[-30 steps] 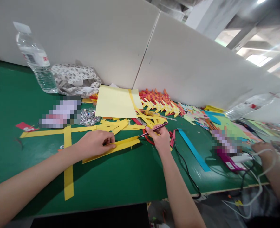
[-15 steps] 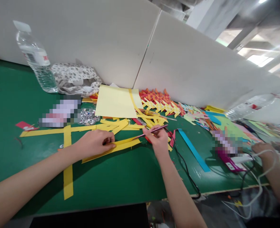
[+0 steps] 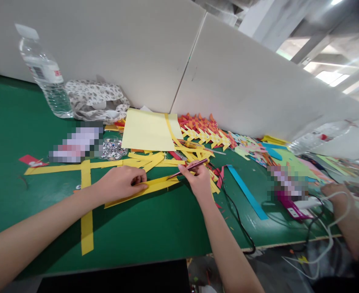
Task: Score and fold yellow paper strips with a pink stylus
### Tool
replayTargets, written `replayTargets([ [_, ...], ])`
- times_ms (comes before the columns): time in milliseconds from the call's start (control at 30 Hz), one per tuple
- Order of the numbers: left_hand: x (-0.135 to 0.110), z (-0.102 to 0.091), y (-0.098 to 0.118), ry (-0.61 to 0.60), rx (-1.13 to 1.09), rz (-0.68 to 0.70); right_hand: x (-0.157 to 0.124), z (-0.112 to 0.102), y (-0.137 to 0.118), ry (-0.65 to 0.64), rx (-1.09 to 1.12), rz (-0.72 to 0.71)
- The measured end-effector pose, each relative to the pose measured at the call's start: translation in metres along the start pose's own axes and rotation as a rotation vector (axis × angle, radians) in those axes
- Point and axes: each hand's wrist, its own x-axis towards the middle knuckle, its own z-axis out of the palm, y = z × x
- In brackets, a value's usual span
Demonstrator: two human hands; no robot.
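Observation:
My left hand point(image 3: 121, 183) is closed, pinching down a folded yellow paper strip point(image 3: 150, 187) on the green table point(image 3: 155, 228). My right hand point(image 3: 197, 179) is closed on a thin red-handled tool point(image 3: 187, 169), possibly a pen or a blade, whose tip touches the right part of that strip. Loose yellow strips point(image 3: 86, 203) lie crossed to the left, and more are piled just behind my hands.
A water bottle point(image 3: 45, 73) and patterned cloth point(image 3: 96, 101) stand at the back left by the white partition point(image 3: 228, 77). A pale yellow sheet point(image 3: 149, 130), woven paper shapes point(image 3: 206, 132), a blue strip point(image 3: 248, 193) and black cable point(image 3: 237, 215) lie around. Another person's hand point(image 3: 338, 193) works at right.
My right hand has slid left with the tool, its tip moving along the yellow strip toward my left hand. The left hand has stayed put.

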Motion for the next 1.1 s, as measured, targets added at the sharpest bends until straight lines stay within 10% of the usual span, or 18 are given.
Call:
replayTargets([
  [800, 0.001, 0.001, -0.002, -0.016, 0.003, -0.011, 0.003, -0.018, -0.005, 0.324, -0.020, -0.178],
  [1100, 0.001, 0.001, 0.000, -0.008, 0.007, -0.011, -0.012, 0.011, -0.006, -0.096, 0.048, -0.078],
])
